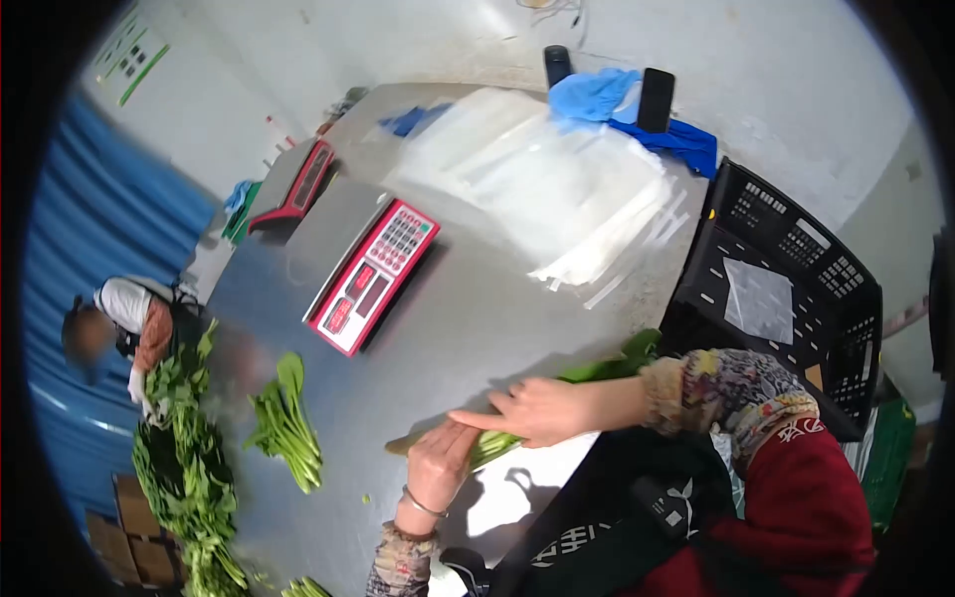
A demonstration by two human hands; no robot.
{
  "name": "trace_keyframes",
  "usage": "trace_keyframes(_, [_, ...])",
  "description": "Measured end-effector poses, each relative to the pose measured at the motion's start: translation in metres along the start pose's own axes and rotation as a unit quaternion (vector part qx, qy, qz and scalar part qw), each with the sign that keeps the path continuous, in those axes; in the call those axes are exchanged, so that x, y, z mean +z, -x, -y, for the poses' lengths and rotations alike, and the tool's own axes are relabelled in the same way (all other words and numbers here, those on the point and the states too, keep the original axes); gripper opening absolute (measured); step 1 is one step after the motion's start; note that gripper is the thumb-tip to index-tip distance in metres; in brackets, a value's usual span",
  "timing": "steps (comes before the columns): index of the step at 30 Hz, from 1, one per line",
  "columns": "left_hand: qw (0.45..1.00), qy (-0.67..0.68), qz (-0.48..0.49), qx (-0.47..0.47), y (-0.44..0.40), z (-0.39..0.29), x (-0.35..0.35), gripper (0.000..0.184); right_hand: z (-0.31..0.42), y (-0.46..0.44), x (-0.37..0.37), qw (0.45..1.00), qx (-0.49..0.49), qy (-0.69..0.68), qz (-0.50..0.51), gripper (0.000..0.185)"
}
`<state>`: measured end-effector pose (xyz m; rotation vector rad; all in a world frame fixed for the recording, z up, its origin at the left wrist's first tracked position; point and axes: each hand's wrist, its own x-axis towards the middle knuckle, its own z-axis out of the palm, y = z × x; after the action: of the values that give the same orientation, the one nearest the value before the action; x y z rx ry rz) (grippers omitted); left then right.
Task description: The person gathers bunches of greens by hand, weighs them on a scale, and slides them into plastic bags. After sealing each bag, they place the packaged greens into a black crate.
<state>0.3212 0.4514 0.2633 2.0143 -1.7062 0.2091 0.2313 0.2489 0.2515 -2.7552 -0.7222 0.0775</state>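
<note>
- We see a bunch of leafy greens (493,448) lying at the near edge of the bench (477,333), partly hidden beneath both hands, its leaves towards the black crate.
- The left hand (440,466) lies over the stem end, fingers together; how firmly it grips, if at all, we cannot tell.
- The right hand (545,408) lies across the stems, index finger extended to the left hand; its closure is likewise hidden from us.
- Done, in our judgement: this bunch is gathered, its stems running roughly one way. Any binding around it is not discernible.
- Left, in our judgement: handling of this bunch appears unfinished. A second bunch (290,438) lies apart on the bench, with a larger heap of greens (184,468) beyond, where a co-worker's gloved hand (142,386) reaches.
- Also unused by these hands, we note the red scale (373,277), display lit, and the stacked plastic bags (527,184).
- Within the black crate (796,227) we see only a clear plastic sheet (758,300) and a small brownish piece.
</note>
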Motion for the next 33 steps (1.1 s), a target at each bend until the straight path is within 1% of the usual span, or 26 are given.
trace_keyframes(2, [0.987, 0.120, -0.027, -0.101, -0.023, -0.006, -0.008, 0.016, 0.005, 0.040, -0.011, 0.994, 0.070, -0.090, 0.005, 0.091])
trace_keyframes(3, [0.971, 0.179, -0.039, -0.152, -0.038, -0.006, -0.009, 0.013, 0.001, 0.058, -0.015, 0.983, 0.124, -0.131, 0.020, 0.088])
trace_keyframes(4, [0.967, 0.183, -0.068, -0.165, -0.055, -0.002, -0.003, 0.011, -0.005, 0.078, -0.017, 0.969, 0.177, -0.172, 0.035, 0.085])
trace_keyframes(6, [0.954, 0.190, -0.129, -0.191, -0.097, 0.006, 0.016, 0.008, -0.017, 0.129, -0.013, 0.937, 0.217, -0.262, -0.076, 0.082])
trace_keyframes(8, [0.963, 0.204, -0.104, -0.141, -0.132, 0.011, 0.053, 0.011, -0.011, 0.175, -0.038, 0.892, 0.283, -0.326, -0.130, 0.082])
trace_keyframes(10, [0.978, 0.171, -0.116, -0.024, -0.167, 0.001, 0.096, 0.016, -0.001, 0.217, -0.049, 0.837, 0.403, -0.335, -0.156, 0.082])
trace_keyframes(12, [0.979, 0.146, -0.131, 0.052, -0.198, -0.007, 0.143, 0.020, 0.015, 0.242, -0.060, 0.797, 0.475, -0.314, -0.203, 0.081])
trace_keyframes(13, [0.981, 0.139, -0.126, 0.054, -0.213, -0.012, 0.158, 0.020, 0.021, 0.251, -0.063, 0.774, 0.508, -0.303, -0.226, 0.080])
trace_keyframes(16, [0.986, 0.118, -0.104, 0.057, -0.242, -0.013, 0.193, 0.020, 0.030, 0.275, -0.061, 0.723, 0.531, -0.346, -0.274, 0.078])
trace_keyframes(17, [0.988, 0.112, -0.092, 0.054, -0.245, -0.006, 0.206, 0.019, 0.031, 0.284, -0.052, 0.728, 0.528, -0.328, -0.290, 0.078])
trace_keyframes(19, [0.990, 0.112, -0.067, 0.050, -0.253, -0.001, 0.210, 0.013, 0.034, 0.288, -0.056, 0.714, 0.537, -0.342, -0.291, 0.078])
trace_keyframes(22, [0.979, 0.201, -0.032, 0.000, -0.259, 0.005, 0.200, 0.010, 0.032, 0.285, -0.054, 0.706, 0.531, -0.356, -0.304, 0.079])
trace_keyframes(23, [0.970, 0.234, -0.051, -0.031, -0.259, 0.006, 0.193, 0.008, 0.031, 0.284, -0.052, 0.706, 0.527, -0.359, -0.307, 0.079])
trace_keyframes(24, [0.953, 0.295, 0.012, -0.073, -0.254, 0.006, 0.189, 0.007, 0.031, 0.283, -0.052, 0.705, 0.522, -0.365, -0.313, 0.079])
trace_keyframes(26, [0.894, 0.399, 0.133, -0.157, -0.244, 0.008, 0.179, 0.005, 0.031, 0.274, -0.051, 0.704, 0.505, -0.377, -0.328, 0.080])
trace_keyframes(27, [0.938, 0.286, 0.188, -0.055, -0.238, 0.010, 0.178, 0.007, 0.031, 0.267, -0.052, 0.703, 0.497, -0.379, -0.339, 0.079])
trace_keyframes(29, [0.934, 0.339, 0.028, -0.106, -0.227, 0.009, 0.172, 0.006, 0.021, 0.257, -0.045, 0.754, 0.471, -0.317, -0.331, 0.079])
trace_keyframes(30, [0.922, 0.364, -0.046, -0.127, -0.225, 0.003, 0.164, 0.006, 0.019, 0.252, -0.037, 0.772, 0.461, -0.288, -0.329, 0.078])
trace_keyframes(31, [0.889, 0.410, -0.065, -0.190, -0.223, -0.001, 0.155, 0.008, 0.016, 0.248, -0.032, 0.791, 0.456, -0.254, -0.320, 0.077])
trace_keyframes(33, [0.909, 0.374, -0.086, -0.161, -0.216, -0.018, 0.132, 0.009, 0.015, 0.238, -0.030, 0.796, 0.449, -0.260, -0.310, 0.077])
